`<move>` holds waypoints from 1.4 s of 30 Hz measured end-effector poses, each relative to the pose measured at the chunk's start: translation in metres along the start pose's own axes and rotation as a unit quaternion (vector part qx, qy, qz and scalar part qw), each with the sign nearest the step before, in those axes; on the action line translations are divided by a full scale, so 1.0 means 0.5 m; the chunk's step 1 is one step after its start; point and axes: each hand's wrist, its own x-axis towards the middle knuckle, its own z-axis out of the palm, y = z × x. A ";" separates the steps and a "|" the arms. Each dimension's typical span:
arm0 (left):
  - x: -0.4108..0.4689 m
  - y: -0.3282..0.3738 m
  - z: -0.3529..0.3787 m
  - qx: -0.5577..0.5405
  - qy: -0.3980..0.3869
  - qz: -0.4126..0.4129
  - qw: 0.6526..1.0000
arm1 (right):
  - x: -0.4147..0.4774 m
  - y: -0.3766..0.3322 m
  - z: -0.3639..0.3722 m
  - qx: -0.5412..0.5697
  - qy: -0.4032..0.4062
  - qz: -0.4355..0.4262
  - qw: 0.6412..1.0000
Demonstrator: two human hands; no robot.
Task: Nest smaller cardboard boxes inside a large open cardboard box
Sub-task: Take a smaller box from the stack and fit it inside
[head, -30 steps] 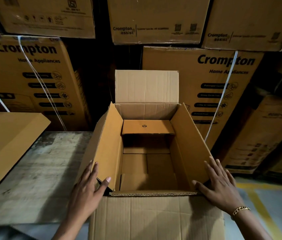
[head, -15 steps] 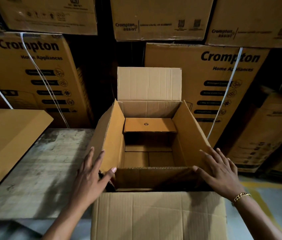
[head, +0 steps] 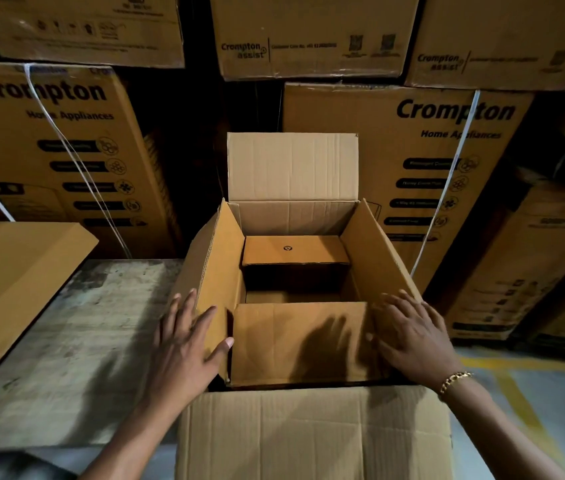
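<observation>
The large open cardboard box (head: 293, 218) stands in front of me with its far flap upright and its near flap (head: 308, 434) hanging toward me. One smaller brown box (head: 294, 251) with a small black mark sits inside against the far wall. A brown cardboard panel (head: 274, 344) spans the near end between the side flaps. My left hand (head: 184, 344) lies flat on the outside of the left side flap (head: 211, 268), thumb at the panel's corner. Blurred, my right hand (head: 416, 337) rests flat on the right side flap (head: 374, 258). Neither hand holds a box.
Stacked printed Crompton cartons (head: 56, 150) fill the wall behind and to the right (head: 430, 150). A flat brown cardboard sheet (head: 14, 282) lies at the left on a worn wooden surface (head: 83, 341). Grey floor with a yellow line (head: 516, 393) shows at the right.
Both hands have slid forward along the side flaps. The brown panel at the near end has come into view and now covers the near part of the box's opening.
</observation>
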 end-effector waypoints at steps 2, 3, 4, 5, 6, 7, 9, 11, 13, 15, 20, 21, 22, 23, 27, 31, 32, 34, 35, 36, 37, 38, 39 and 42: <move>0.015 0.014 0.000 0.015 0.000 0.022 1.000 | 0.021 -0.025 -0.001 0.010 -0.030 -0.011 0.999; 0.023 0.022 0.000 0.012 0.003 0.031 0.999 | 0.033 -0.036 -0.001 0.012 -0.040 -0.015 0.999; 0.031 0.030 -0.001 0.007 0.006 0.037 0.999 | 0.046 -0.047 -0.001 0.014 -0.048 -0.017 0.999; 0.041 0.037 -0.002 0.005 0.009 0.043 0.999 | 0.061 -0.056 0.000 0.015 -0.058 -0.018 0.998; 0.051 0.042 -0.005 0.005 0.013 0.048 0.999 | 0.078 -0.064 0.002 0.017 -0.068 -0.018 0.997; 0.062 0.045 -0.009 0.004 0.016 0.051 0.999 | 0.097 -0.069 0.004 0.023 -0.081 -0.015 0.996; 0.089 0.042 -0.015 -0.002 0.017 0.046 0.999 | 0.140 -0.075 0.012 0.039 -0.109 -0.002 0.993; 0.120 0.033 -0.019 -0.003 0.011 0.034 0.999 | 0.182 -0.081 0.023 0.052 -0.135 0.007 0.989; 0.155 0.021 -0.019 0.007 -0.004 0.025 1.000 | 0.224 -0.090 0.035 0.064 -0.156 0.009 0.986; 0.182 0.015 -0.019 0.018 -0.025 0.022 0.999 | 0.262 -0.098 0.050 0.094 -0.171 0.027 0.980; 0.270 0.041 0.000 0.038 -0.101 0.061 0.992 | 0.390 -0.115 0.082 0.280 -0.216 0.145 0.924; 0.295 0.055 0.004 0.044 -0.127 0.077 0.988 | 0.413 -0.117 0.090 0.306 -0.225 0.167 0.910; 0.321 0.069 0.008 0.049 -0.158 0.089 0.982 | 0.436 -0.118 0.103 0.321 -0.233 0.178 0.901; 0.349 0.082 0.013 0.057 -0.188 0.095 0.976 | 0.457 -0.116 0.119 0.329 -0.239 0.188 0.894; 0.460 0.092 0.046 0.084 -0.244 0.079 0.963 | 0.498 -0.115 0.152 0.431 -0.247 0.293 0.817; 0.557 0.076 0.069 0.087 -0.207 0.051 0.973 | 0.539 -0.113 0.147 0.603 -0.169 0.315 0.713; 0.578 0.074 0.076 0.081 -0.188 0.047 0.978 | 0.553 -0.114 0.138 0.620 -0.128 0.297 0.715; 0.619 0.072 0.096 0.083 -0.134 0.052 0.986 | 0.582 -0.115 0.116 0.593 -0.046 0.234 0.769; 0.637 0.073 0.106 0.091 -0.102 0.057 0.989 | 0.598 -0.111 0.108 0.549 -0.014 0.199 0.812; 0.654 0.074 0.115 0.101 -0.074 0.060 0.990 | 0.617 -0.105 0.096 0.480 0.009 0.166 0.861; 0.672 0.075 0.121 0.109 -0.055 0.061 0.991 | 0.636 -0.099 0.086 0.389 0.023 0.139 0.910; 0.688 0.074 0.127 0.116 -0.048 0.059 0.990 | 0.656 -0.091 0.079 0.295 0.028 0.120 0.948; 0.702 0.073 0.133 0.124 -0.051 0.058 0.989 | 0.673 -0.084 0.073 0.214 0.025 0.106 0.971; 0.731 0.070 0.151 0.166 -0.070 0.054 0.982 | 0.713 -0.058 0.067 0.098 0.000 0.073 0.993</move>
